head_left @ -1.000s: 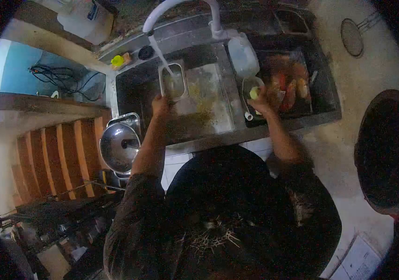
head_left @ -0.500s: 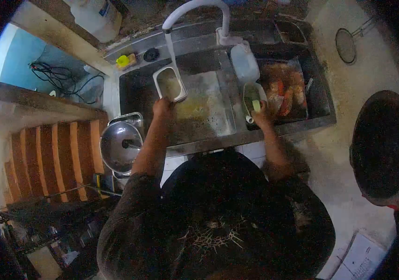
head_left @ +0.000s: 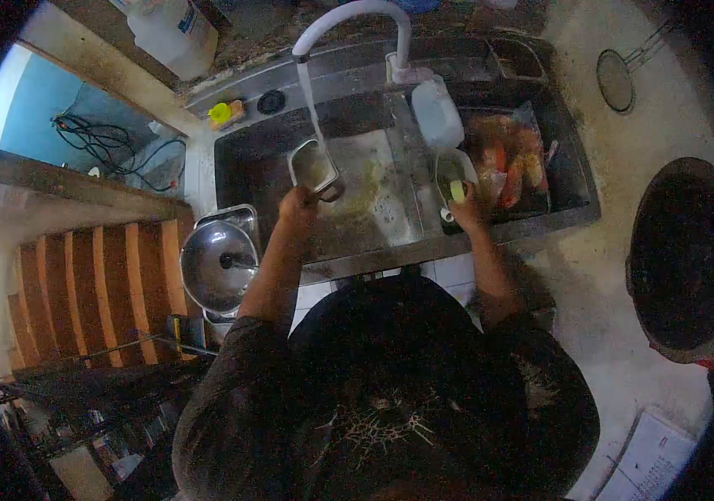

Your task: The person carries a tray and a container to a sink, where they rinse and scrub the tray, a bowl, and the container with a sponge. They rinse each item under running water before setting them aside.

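My left hand (head_left: 297, 209) is closed on the near edge of a small rectangular metal container (head_left: 313, 167), held tilted over the left sink basin (head_left: 244, 171). Water from the white curved faucet (head_left: 365, 12) runs down at the container. My right hand (head_left: 470, 210) grips a yellow-green sponge (head_left: 457, 191) at a cut plastic container (head_left: 454, 163), which sits near the divider between the basins. Some of the fingers are hidden behind what they hold.
A translucent plastic jug (head_left: 438, 113) stands behind the cut container. The right basin holds a clear bag with orange-red contents (head_left: 503, 163). Metal bowls or lids (head_left: 219, 265) sit left of the sink. A dark pan (head_left: 681, 255) and a strainer (head_left: 615, 81) are at the right.
My left hand and the metal container have shifted slightly right and toward me, and the container is tilted more. My right hand has barely moved with the sponge.
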The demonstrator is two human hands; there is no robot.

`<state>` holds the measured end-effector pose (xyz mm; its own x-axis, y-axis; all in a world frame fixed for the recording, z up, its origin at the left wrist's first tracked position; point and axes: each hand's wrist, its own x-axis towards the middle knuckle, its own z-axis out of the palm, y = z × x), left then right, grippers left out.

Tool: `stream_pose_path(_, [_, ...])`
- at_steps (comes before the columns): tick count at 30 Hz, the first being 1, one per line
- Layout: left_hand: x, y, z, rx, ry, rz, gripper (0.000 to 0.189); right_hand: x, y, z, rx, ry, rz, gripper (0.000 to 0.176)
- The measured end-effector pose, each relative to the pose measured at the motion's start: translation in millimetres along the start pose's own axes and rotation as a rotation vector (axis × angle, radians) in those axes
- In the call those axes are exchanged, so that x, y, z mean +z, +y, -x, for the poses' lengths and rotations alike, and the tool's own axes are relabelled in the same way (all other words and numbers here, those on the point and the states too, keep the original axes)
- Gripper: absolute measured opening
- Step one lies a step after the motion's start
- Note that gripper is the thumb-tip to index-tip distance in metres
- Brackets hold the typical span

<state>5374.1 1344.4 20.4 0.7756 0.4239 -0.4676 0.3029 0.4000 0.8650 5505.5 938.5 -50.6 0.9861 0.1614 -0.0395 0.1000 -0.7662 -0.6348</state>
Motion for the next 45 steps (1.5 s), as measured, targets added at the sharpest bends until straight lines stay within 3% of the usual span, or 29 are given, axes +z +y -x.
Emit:
stream_pose_path(1, [3.5, 2.9, 4.5, 0.044, -0.063, -0.045, 0.02, -19.9, -21.1, 8.6, -0.049, 0.012, 0.048, 0.062])
stream_pose_path(3, [5.3, 1.1, 2.0, -0.03, 0.014, 0.108, 0.019, -31.3, -34.9, 12.9, -0.065, 0.019, 0.079, 0.063])
stream_pose_path(5, [9.3, 1.6, -7.2, -0.266, 0.295, 0.499, 0.02, -28.1, -33.5, 9.6, 0.002, 0.01, 0.046, 0.064])
stream_pose_path(9, [-37.7, -47.5, -56.6, -0.019, 0.056, -0.494, 0.018, -32.1, -38.9, 12.8, -0.077, 0.098, 0.135, 0.063])
stream_pose_path(11, [-59.8, -71.1, -74.1, 0.189, -0.004, -0.699, 0.02, -7.8, -7.9, 1.8, -0.073, 0.087, 0.027, 0.061])
stream_pose_path(14, [-54.3, -64.6, -55.3, 0.286, -0.003, -0.771, 0.023, -40.4, -46.6, 13.0, -0.122, 0.228, 0.409, 0.05])
stream_pose_path(17, [-30.1, -41.3, -14.9, 0.146, 0.012, -0.481, 0.025, -22.2, -63.7, 3.4, 0.013, 0.205, -0.274, 0.041])
stream_pose_path(19, [-12.9, -26.6, 12.1, 0.018, 0.02, -0.237, 0.026, -51.2, -146.8, 24.6, -0.235, 0.148, -0.633, 0.036])
stream_pose_path(21, [3.1, -21.0, 35.1, -0.012, -0.016, -0.396, 0.028, -2.5, -145.3, 11.3, -0.309, -0.051, -0.308, 0.034])
stream_pose_path(23, [19.7, -14.6, 49.5, 0.086, -0.093, -0.948, 0.03, 10.1, -184.0, 30.6, -0.651, -0.011, -0.405, 0.031])
stream_pose_path(26, [25.4, -5.9, 63.3, 0.248, -0.195, -1.773, 0.034, 44.5, -198.6, 42.7, -0.632, -0.194, -0.264, 0.034])
stream_pose_path(28, [8.6, -33.2, 57.7, 0.19, -0.099, -1.146, 0.037, 45.4, -209.5, 44.4, -0.579, -0.233, -0.342, 0.034])
stream_pose_path(30, [-0.9, -45.8, 55.2, 0.161, -0.095, -1.114, 0.038, 51.5, -212.4, 38.1, -0.598, -0.177, -0.378, 0.036])
stream_pose_path(32, [19.2, -3.6, 81.2, 0.15, -0.2, -1.681, 0.036, 84.8, -196.6, 9.0, -0.682, -0.02, -0.379, 0.041])
stream_pose_path(35, [9.9, -8.6, 76.5, 0.366, -0.262, -1.858, 0.033, 128.7, -164.2, -46.8, -0.617, -0.018, -0.39, 0.03])
stream_pose_path(37, [21.7, 11.1, 88.1, 0.24, -0.097, -1.364, 0.032, 146.6, -153.1, -75.9, -0.301, -0.208, -0.592, 0.025])
stream_pose_path(41, [57.8, 63.1, 113.8, 0.016, 0.184, -0.359, 0.03, 134.2, -174.1, -73.6, 0.316, -0.516, -1.688, 0.032])
stream_pose_path(43, [52.9, 59.3, 103.4, 0.121, 0.216, -0.449, 0.029, 114.4, -187.3, -65.7, 0.349, -0.424, -1.598, 0.031])
stream_pose_path(45, [44.8, 47.1, 79.3, 0.218, 0.277, -0.546, 0.028, 90.1, -207.3, -53.7, 0.259, -0.215, -1.34, 0.034])
